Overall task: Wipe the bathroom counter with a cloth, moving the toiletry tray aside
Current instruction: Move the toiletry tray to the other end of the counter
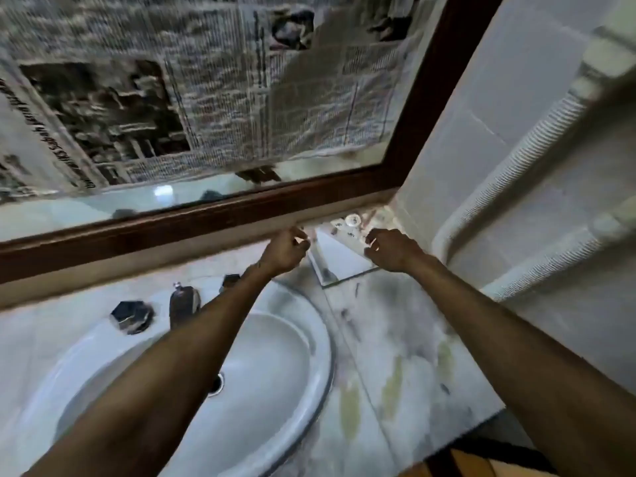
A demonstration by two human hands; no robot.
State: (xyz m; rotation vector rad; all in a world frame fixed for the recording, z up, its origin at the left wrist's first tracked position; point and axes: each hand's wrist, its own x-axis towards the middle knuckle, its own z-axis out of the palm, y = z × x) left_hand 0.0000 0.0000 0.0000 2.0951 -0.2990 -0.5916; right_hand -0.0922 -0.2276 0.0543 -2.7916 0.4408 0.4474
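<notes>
A flat clear toiletry tray with a few small items at its far end lies in the counter's back right corner. My left hand is at the tray's left edge and my right hand at its right edge, fingers curled at the rim. Blur hides how firm the grip is. The stained marble counter stretches toward me from the tray. No cloth is in view.
A white oval sink fills the left, with a dark tap and two dark knobs behind it. A wood-framed mirror, covered in newspaper, backs the counter. A tiled wall and a white towel stand on the right.
</notes>
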